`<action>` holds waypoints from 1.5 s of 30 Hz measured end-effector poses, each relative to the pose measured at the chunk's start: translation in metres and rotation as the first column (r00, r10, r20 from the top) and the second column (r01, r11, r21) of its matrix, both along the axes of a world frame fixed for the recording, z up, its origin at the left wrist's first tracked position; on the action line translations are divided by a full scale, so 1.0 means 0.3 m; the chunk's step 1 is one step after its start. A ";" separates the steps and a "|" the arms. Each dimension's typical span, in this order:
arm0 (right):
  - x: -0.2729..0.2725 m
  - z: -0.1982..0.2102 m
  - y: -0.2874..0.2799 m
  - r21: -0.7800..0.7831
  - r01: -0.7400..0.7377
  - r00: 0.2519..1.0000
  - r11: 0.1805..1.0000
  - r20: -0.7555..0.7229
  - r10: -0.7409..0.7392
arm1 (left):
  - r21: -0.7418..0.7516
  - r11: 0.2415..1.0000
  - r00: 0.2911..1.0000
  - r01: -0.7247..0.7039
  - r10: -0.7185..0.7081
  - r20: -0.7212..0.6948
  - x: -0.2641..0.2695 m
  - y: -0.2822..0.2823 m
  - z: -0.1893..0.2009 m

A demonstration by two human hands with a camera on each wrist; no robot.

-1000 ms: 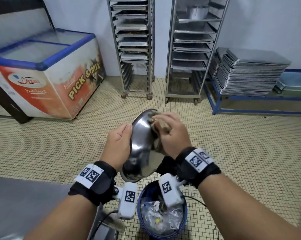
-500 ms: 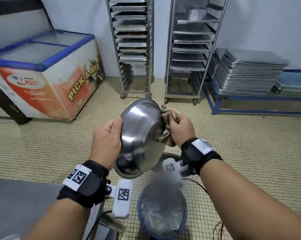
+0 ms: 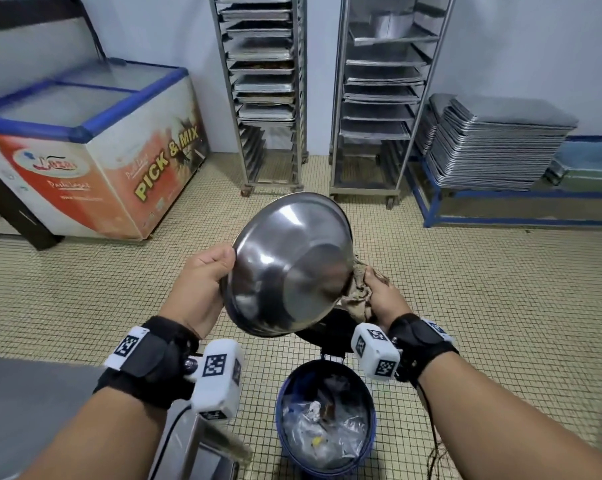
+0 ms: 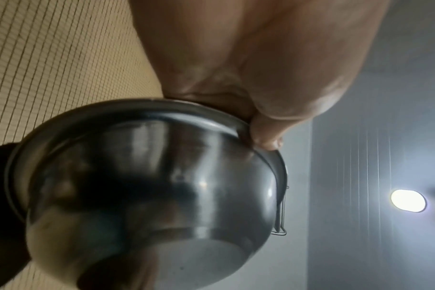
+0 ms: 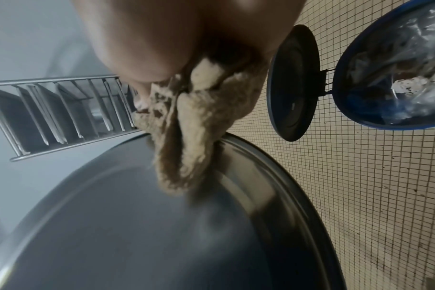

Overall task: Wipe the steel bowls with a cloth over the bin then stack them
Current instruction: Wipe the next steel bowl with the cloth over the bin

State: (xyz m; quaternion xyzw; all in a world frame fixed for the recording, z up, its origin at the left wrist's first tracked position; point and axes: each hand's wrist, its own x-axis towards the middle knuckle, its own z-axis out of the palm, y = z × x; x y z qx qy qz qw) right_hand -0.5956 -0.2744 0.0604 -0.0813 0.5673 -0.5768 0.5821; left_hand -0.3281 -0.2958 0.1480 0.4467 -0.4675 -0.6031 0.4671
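1. The bowl is held up in the air, above and just beyond the open bin. It is tipped on edge, with its polished outside and flat base turned toward the head camera and its mouth facing away.
2. The cloth lies at the bowl's right rim. In the right wrist view it is bunched and draped over that rim, with its folds touching the inner wall.
3. The right hand grips the cloth in a closed bunch, fingers curled round it. It sits just right of the bowl, so any wiping stroke would run leftward across the inside.
4. The left hand pinches the opposite, left rim. The left wrist view shows the thumb on the outer wall; the fingers go behind the rim and are hidden.
5. Judgement: this bowl is mid-wipe, and stacking is not yet begun.
6. The bin's lid stands open behind it, and crumpled plastic lies inside.
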 end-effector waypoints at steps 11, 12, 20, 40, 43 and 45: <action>-0.014 0.033 -0.010 -0.094 -0.018 0.993 0.995 0.119 0.029 | -0.127 0.979 0.961 -0.161 0.185 0.205 0.019 -0.052 -0.027; -0.023 0.035 -0.012 -0.077 -0.025 0.997 0.997 0.067 0.030 | -0.149 0.978 0.956 -0.148 0.180 0.232 0.021 -0.052 -0.027; -0.040 0.065 -0.035 -0.128 -0.007 0.964 0.992 -0.263 -0.027 | -0.213 0.976 0.922 0.038 0.048 0.383 0.017 -0.048 0.037; 0.233 0.270 -0.037 -0.447 -0.625 0.253 0.639 -0.891 -0.376 | -0.458 0.889 0.897 -0.015 0.214 0.386 -0.110 -0.017 0.032; 0.173 0.270 -0.069 -0.413 -0.434 0.446 0.801 -0.871 -0.207 | -0.433 0.898 0.878 0.083 0.140 0.458 -0.087 -0.005 0.035; 0.130 0.259 -0.089 -0.351 -0.291 0.571 0.890 -0.810 -0.133 | -0.438 0.891 0.887 0.119 0.103 0.450 -0.087 0.005 0.051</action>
